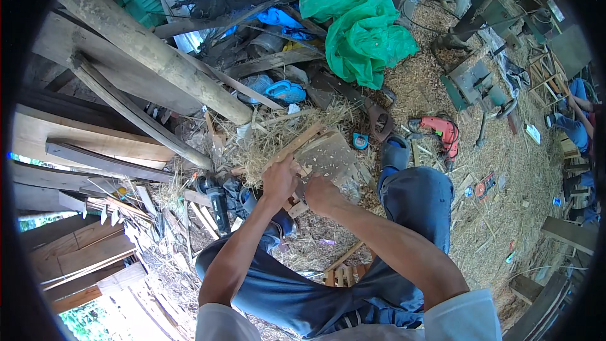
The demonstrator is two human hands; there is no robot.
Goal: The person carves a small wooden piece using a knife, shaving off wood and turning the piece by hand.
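A narrow wooden strip (304, 139) slants up to the right across a low wooden block (328, 156) dotted with chips. My left hand (279, 180) is closed around the strip's near end. Close beside it, at the block's near edge, my right hand (322, 194) is curled into a fist. A small dark, metallic-looking bit shows between the two hands, but my fingers hide what the right one grips. A blue tape measure (360, 141) lies just right of the block.
My knees flank the block. A red power drill (439, 137) lies to the right on ground strewn with shavings. At the left stands a dark power tool (218, 205) near stacked boards (95, 142). Beyond are blue sandals (286, 91) and green plastic sheeting (360, 31). Another person (571, 113) is at far right.
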